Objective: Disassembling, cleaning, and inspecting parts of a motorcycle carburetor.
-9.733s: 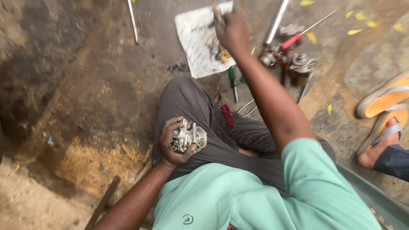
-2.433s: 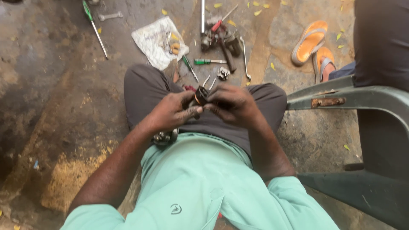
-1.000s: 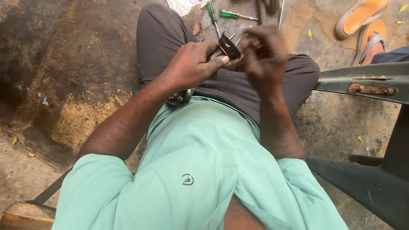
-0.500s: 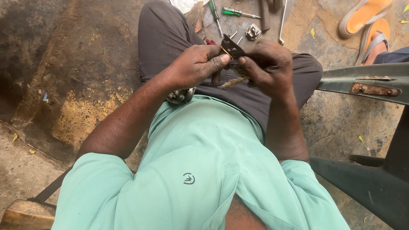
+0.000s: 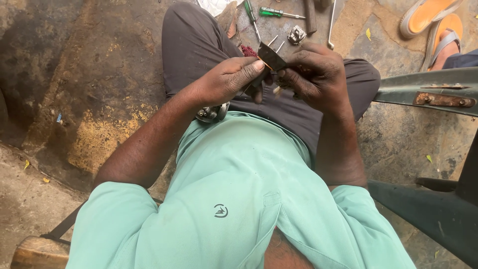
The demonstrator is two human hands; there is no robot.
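Seen from above, a person in a mint-green shirt (image 5: 239,199) and dark grey trousers (image 5: 199,45) sits low over a stained concrete floor (image 5: 84,74). Both hands meet above the lap. The left hand (image 5: 226,79) comes in from the left, its fingers (image 5: 249,67) curled narrowly, pinching a small dark metal part (image 5: 271,56) at its near edge. The right hand (image 5: 316,72) closes around the same part from the other side, fingers folded tight against it. The part is flat and dark, with thin metal pins sticking up from its far end; finer detail is too small to tell. It sits between the two hands, above the right thigh.

A silvery machine piece (image 5: 213,112) rests in the lap, just under the left wrist and against the shirt hem.

On the floor beyond the knees lie a green-handled screwdriver (image 5: 276,12), a second screwdriver (image 5: 250,17), a small metal fitting (image 5: 297,35) and a slim metal rod (image 5: 331,22). A scrap of red cloth (image 5: 248,50) shows at the trouser edge.

At the upper right, another person's foot in an orange sandal (image 5: 438,30) rests on the floor. A dark green plastic chair (image 5: 438,149) with a rusty metal plate stands along the right side.
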